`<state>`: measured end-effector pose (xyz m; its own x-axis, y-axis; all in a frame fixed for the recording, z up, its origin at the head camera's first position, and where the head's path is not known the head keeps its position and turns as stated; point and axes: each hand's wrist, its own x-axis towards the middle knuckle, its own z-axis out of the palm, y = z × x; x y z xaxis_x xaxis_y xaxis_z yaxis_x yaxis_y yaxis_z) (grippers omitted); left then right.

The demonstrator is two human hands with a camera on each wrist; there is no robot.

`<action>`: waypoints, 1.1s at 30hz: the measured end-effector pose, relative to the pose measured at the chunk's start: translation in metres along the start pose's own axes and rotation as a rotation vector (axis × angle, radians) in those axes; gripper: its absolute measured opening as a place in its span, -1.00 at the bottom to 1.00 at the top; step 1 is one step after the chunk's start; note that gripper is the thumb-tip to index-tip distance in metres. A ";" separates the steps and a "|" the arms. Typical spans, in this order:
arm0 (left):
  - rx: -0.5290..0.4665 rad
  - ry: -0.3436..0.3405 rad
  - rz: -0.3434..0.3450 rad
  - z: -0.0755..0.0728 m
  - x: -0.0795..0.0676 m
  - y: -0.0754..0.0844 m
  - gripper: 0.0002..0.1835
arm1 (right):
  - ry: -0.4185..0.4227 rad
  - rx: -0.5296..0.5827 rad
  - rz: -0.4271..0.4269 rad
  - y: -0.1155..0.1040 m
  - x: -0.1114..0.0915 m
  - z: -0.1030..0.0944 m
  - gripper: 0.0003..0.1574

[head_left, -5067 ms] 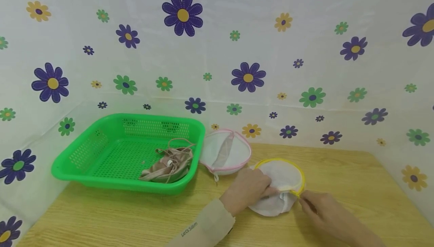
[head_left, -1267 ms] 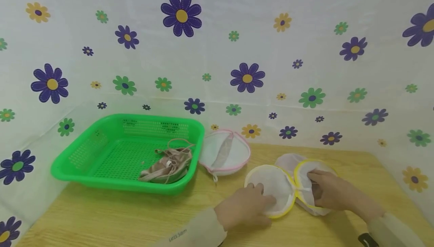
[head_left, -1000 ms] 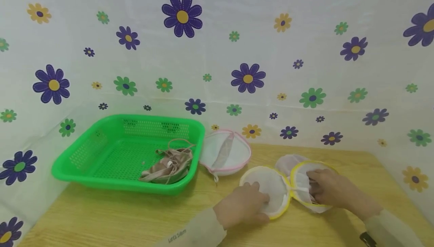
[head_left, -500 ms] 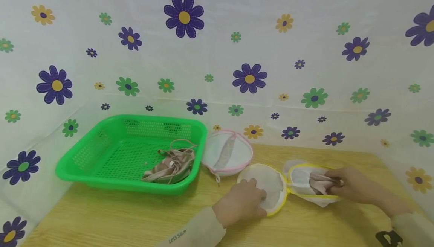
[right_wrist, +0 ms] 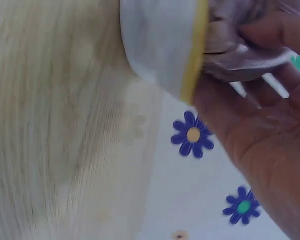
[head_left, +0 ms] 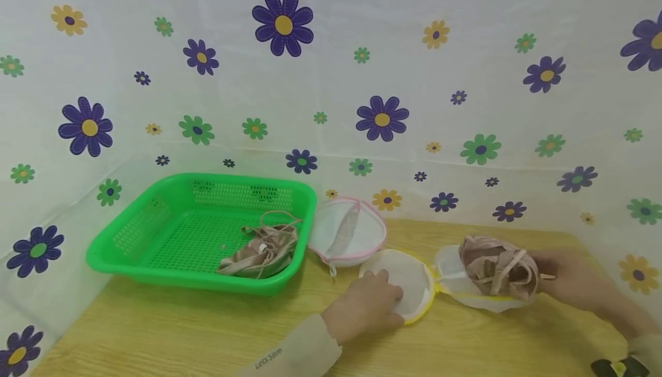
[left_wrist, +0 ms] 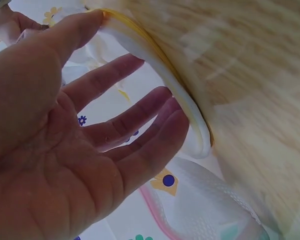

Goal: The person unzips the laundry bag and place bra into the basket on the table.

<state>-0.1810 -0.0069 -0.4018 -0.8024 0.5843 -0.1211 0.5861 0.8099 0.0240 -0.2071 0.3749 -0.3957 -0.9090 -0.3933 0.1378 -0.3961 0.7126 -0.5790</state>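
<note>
My right hand (head_left: 574, 279) grips a crumpled beige-brown satin bra (head_left: 499, 268), its straps bunched together. The bra is over the right half of an opened white mesh laundry bag (head_left: 447, 265) with yellow zip trim. In the right wrist view, fingers (right_wrist: 270, 30) curl round the bra beside the yellow edge. My left hand (head_left: 364, 305) rests on the bag's left half (head_left: 411, 276). The left wrist view shows loosely bent fingers (left_wrist: 155, 135) touching the white inner rim, thumb at the yellow edge.
A green perforated basket (head_left: 201, 285) stands at the left, holding another beige-brown bra (head_left: 266, 250) with thin straps. Between basket and yellow-trimmed bag sits a pink-trimmed mesh laundry bag (head_left: 364, 230). A flower-printed sheet (head_left: 331, 78) hangs behind the wooden table (head_left: 207, 331).
The yellow-trimmed bag has been opened into two halves. My right hand has reached into its right half, then drawn the bra up and rightward. The left hand stays on the left half.
</note>
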 end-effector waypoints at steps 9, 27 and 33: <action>-0.002 0.025 0.019 0.004 0.000 0.001 -0.67 | 0.057 -0.168 -0.152 -0.016 -0.001 0.005 -0.23; 0.019 0.046 0.000 0.001 -0.003 0.001 -0.69 | -0.142 -0.478 0.041 -0.082 -0.011 0.051 0.40; 0.019 0.056 0.005 0.001 -0.003 0.002 -0.68 | -0.100 -0.518 0.002 -0.071 -0.002 0.049 -0.48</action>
<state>-0.1774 -0.0075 -0.4028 -0.8040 0.5911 -0.0654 0.5921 0.8059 0.0053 -0.1704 0.2968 -0.3942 -0.9030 -0.4273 0.0453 -0.4297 0.8972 -0.1021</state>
